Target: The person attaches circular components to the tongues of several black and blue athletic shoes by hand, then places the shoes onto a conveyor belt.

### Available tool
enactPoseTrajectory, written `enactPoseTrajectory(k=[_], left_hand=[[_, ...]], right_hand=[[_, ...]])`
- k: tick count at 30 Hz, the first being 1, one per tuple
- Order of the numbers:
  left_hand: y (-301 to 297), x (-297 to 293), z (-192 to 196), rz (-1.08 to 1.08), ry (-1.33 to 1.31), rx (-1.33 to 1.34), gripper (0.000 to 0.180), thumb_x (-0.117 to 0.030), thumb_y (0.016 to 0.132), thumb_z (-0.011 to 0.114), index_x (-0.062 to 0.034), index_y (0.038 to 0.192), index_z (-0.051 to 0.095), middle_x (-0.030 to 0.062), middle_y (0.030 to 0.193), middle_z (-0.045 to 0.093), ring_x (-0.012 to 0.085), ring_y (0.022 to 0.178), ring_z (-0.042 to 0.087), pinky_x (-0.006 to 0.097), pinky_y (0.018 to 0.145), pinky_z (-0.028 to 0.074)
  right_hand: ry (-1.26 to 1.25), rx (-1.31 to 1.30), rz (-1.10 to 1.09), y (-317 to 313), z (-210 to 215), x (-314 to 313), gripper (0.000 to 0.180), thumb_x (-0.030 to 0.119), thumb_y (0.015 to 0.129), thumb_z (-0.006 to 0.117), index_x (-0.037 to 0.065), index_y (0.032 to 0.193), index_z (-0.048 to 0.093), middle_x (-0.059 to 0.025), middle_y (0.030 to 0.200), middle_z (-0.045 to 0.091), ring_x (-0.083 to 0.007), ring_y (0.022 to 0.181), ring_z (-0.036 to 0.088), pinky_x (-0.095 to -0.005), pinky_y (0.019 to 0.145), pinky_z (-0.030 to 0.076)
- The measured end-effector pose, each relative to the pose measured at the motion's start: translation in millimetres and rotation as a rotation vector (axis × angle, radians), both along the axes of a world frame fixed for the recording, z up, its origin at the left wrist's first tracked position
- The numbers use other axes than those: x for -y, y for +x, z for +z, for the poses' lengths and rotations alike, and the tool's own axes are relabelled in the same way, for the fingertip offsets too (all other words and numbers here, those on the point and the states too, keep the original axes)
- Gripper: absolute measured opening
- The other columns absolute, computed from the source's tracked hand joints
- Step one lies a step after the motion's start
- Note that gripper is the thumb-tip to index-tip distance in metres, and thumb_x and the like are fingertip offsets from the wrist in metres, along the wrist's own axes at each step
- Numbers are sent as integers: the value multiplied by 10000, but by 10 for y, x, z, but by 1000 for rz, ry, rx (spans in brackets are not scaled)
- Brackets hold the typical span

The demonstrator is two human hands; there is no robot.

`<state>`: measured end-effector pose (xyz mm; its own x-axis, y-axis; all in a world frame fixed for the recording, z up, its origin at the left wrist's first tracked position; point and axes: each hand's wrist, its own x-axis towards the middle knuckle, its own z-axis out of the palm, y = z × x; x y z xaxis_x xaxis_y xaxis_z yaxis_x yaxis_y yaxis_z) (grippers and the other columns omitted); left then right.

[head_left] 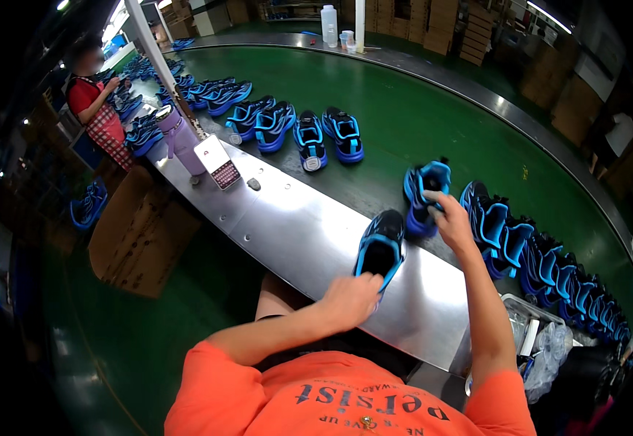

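My left hand (353,299) is closed on the heel of a black sneaker with blue trim (387,227), its toe pointing away from me over the metal ledge. My right hand (449,218) pinches the collar of a second black and blue sneaker (419,218), on the green belt just beyond the ledge. The fingertips of the left hand are partly hidden by the shoe. Right of that hand, a long row of matching sneakers (487,218) stands packed together on the belt.
Pairs of similar sneakers (307,138) stand on the green belt (396,94) at left. A purple bottle (178,142) and a phone-like device (218,161) are on the metal ledge (294,218). A tray (523,309) lies at right, a cardboard box (138,240) at left. A person (98,102) stands far left.
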<state>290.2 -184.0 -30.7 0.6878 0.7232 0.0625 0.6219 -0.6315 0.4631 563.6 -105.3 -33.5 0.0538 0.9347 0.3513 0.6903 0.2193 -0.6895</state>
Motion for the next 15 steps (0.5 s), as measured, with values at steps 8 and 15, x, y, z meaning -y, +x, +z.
enactPoseTrajectory(k=[8, 15], left_hand=[[-498, 776, -215, -114, -228, 163, 433, -315, 906, 694, -22, 1201, 572, 144, 996, 623, 308, 739, 645, 393, 674, 538], [-416, 329, 397, 19, 122, 285, 625, -185, 763, 803, -152, 1342, 569, 151, 1276, 538, 324, 1021, 546, 404, 890, 486]], right_hand=[[-338, -77, 230, -473, 188, 2197, 454, -102, 781, 627, 141, 1155, 712, -95, 952, 621, -243, 878, 618, -326, 788, 514], [-377, -12, 74, -616, 714, 2366, 612, 162, 711, 847, 166, 1289, 648, -99, 1116, 615, -261, 924, 592, -360, 828, 511]])
